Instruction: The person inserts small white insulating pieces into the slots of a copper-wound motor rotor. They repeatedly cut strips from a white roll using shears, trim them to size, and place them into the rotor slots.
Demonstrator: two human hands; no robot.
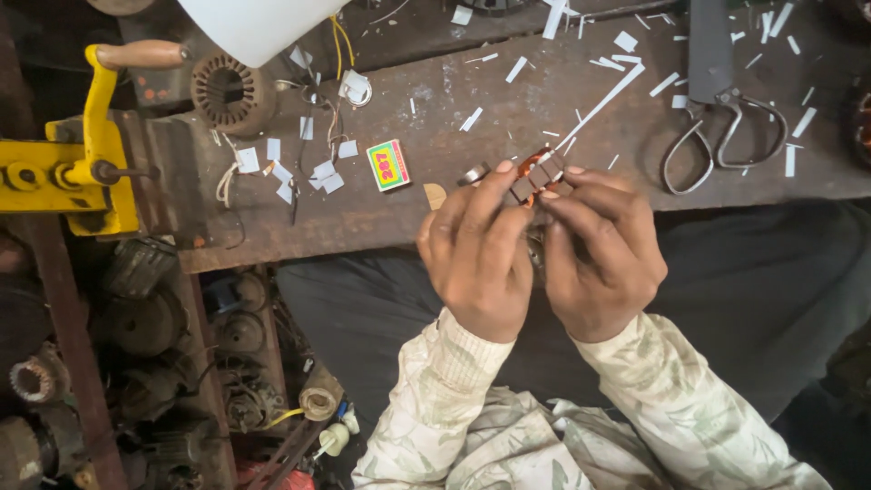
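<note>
Small copper-wound part (pixel 535 174), perhaps a coil, between both hands' fingertips (pixel 502 170).

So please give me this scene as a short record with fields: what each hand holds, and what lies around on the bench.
left hand: left hand, fingers pinching the small copper-wound coil part
right hand: right hand, gripping the same part from the other side
surface: worn dark wooden bench
near hands: small green and red box
right side: large metal shears
left side: yellow bench vise, round ribbed stator core
scattered: white paper strips
</note>
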